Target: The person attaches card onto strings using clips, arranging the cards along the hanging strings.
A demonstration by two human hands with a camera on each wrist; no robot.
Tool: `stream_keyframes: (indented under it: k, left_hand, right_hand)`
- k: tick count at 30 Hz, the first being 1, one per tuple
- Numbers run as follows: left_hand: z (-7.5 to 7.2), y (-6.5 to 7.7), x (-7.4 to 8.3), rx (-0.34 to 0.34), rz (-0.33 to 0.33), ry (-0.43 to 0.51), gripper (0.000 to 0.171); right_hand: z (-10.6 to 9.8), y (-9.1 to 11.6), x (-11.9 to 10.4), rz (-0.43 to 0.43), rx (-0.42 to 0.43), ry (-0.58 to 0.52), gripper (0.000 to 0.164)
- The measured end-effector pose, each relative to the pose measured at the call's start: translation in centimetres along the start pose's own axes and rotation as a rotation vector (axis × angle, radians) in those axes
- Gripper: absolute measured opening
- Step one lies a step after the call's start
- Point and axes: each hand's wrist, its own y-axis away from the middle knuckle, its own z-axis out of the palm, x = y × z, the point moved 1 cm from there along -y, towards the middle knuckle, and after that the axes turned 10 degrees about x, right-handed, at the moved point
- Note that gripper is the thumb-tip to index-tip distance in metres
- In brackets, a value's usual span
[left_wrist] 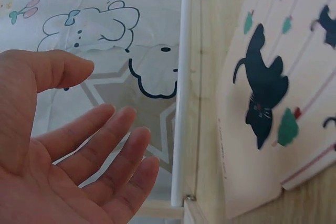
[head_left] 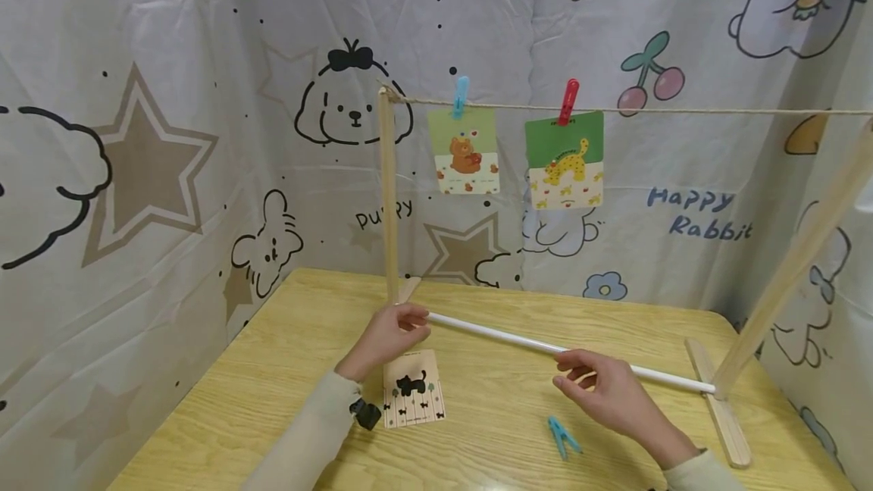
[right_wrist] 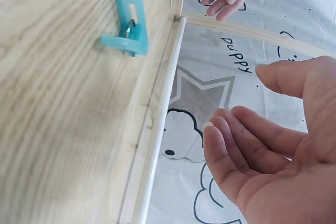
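My left hand [head_left: 392,336] hovers over the table near the left post, fingers loosely bent and holding nothing. Just below it lies a card with a black cat [head_left: 412,392], its top edge partly covered by the hand in the head view. My right hand [head_left: 607,392] is also without anything in it, palm inward, close over the white rod [head_left: 498,334]. In front of it on the table is a blue clothespin [head_left: 563,436]. The right wrist view shows this clothespin [right_wrist: 130,22] lying on the wood, to the left of the relaxed fingers.
A string [head_left: 655,110] runs between a left wooden post [head_left: 389,195] and a right post [head_left: 798,264] on a wooden foot [head_left: 719,408]. From it hang a bear card [head_left: 465,154] under a light-blue clothespin [head_left: 460,97] and a leopard card [head_left: 566,161] under a red clothespin [head_left: 569,102].
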Motion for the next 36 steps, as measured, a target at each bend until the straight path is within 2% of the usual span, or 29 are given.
stream_keyframes:
  k: [5,15,20,26,36]
  left_hand:
    - [-0.3,0.6,-0.7,-0.010,-0.015,-0.006,0.030]
    - [-0.7,1.1,-2.4,-0.068,-0.048,-0.051,0.042]
    - [-0.8,1.2,-2.8,-0.091,-0.064,-0.071,0.044]
    - [-0.7,1.3,-3.4,-0.119,-0.066,-0.100,0.042]
    - [-1.0,1.4,-3.8,-0.140,-0.054,-0.123,0.037]
  right_hand:
    - [0.1,0.3,0.3,-0.024,-0.043,0.000,0.031]
    - [0.4,0.8,1.6,-0.076,-0.133,-0.026,0.035]
    - [0.4,1.1,2.2,-0.035,-0.226,-0.029,0.041]
    - [0.2,1.4,2.7,-0.029,-0.307,-0.018,0.042]
    - [0.5,1.6,3.3,-0.081,-0.327,-0.017,0.043]
